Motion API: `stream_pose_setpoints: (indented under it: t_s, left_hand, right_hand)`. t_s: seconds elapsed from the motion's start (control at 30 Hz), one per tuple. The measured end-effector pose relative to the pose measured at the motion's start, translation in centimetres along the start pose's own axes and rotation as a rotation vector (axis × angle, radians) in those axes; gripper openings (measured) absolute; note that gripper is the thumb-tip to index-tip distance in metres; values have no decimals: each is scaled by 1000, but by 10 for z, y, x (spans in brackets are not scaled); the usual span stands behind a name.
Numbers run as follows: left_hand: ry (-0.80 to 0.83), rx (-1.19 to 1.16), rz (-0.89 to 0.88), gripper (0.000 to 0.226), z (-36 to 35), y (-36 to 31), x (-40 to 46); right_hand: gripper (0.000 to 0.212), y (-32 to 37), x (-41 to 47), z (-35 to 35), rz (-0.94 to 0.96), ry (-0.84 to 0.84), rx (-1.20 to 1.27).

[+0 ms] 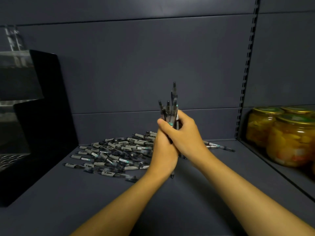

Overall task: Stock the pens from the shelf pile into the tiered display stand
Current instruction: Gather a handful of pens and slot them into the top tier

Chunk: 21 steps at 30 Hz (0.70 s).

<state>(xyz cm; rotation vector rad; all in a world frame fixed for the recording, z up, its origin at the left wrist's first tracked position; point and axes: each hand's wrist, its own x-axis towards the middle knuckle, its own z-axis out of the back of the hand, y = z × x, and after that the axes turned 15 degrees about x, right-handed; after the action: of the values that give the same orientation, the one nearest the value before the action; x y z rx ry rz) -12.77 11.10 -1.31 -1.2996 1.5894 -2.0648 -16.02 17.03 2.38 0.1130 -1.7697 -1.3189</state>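
Note:
A bundle of pens (171, 106) stands upright in the middle of the view, gripped by both hands together. My left hand (163, 150) wraps the lower part of the bundle, and my right hand (184, 133) curls round it just above, thumb across the front. One pen tip pokes out below the hands. Behind them a loose pile of grey and black pens (112, 154) lies on the dark shelf (102, 201). The tiered display stand (34, 116), black with clear tiers, stands at the far left; its lowest tier shows round holes.
Glass jars of yellow preserves (288, 138) stand on the neighbouring shelf at the right, beyond a slotted upright post (245, 79). A few stray pens (219, 146) lie to the right of the hands. The shelf's back panel rises close behind the pile.

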Motion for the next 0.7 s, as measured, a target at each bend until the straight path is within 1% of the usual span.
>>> stream_pose_setpoints:
  t_s: [0.03, 0.1, 0.13, 0.17, 0.2, 0.23, 0.27, 0.3, 0.37, 0.4, 0.47, 0.5, 0.6, 0.63, 0.7]
  left_hand:
    - [12, -7, -5, 32, 3, 2, -1]
    - [98, 11, 5, 28, 10, 8, -3]
    - [151, 77, 4, 32, 10, 8, -8]
    - [151, 155, 1, 37, 10, 11, -12]
    - [163, 123, 22, 34, 9, 16, -14]
    - [186, 60, 55, 26, 7, 18, -14]
    - [111, 79, 54, 24, 6, 19, -14]
    - [37, 166, 46, 27, 5, 27, -12]
    - [83, 125, 59, 35, 7, 27, -16]
    - [93, 164, 61, 37, 6, 26, -17]
    - [131, 334, 5, 36, 8, 25, -20]
    - [123, 356, -2, 37, 8, 27, -19]
    - [65, 267, 30, 47, 8, 22, -23]
    - [62, 253, 46, 47, 7, 25, -21]
    - [73, 248, 53, 38, 7, 28, -19]
  right_hand:
    - [16, -2, -1, 0, -5, 0, 4]
    - [15, -6, -3, 2, -19, -6, 9]
    - [15, -9, -4, 3, -27, -15, 4]
    - [16, -13, -6, 4, -36, -23, -6]
    - [17, -17, -9, 4, -46, -25, -20]
    - [16, -21, -12, 4, -57, -21, -31]
    - [15, -24, -14, 5, -68, -13, -37]
    - [13, -28, -15, 5, -79, -5, -38]
    - [9, -32, -17, 6, -98, -8, -42]
    - [9, -34, -17, 6, -105, -17, -44]
    - [9, -38, -18, 7, -123, -37, -43]
    - [10, -39, -18, 7, -127, -37, -42]
    - [11, -40, -19, 7, -107, -4, -43]
    - [12, -39, -19, 6, -105, 4, -37]
    - [16, -39, -19, 6, -110, 9, -4]
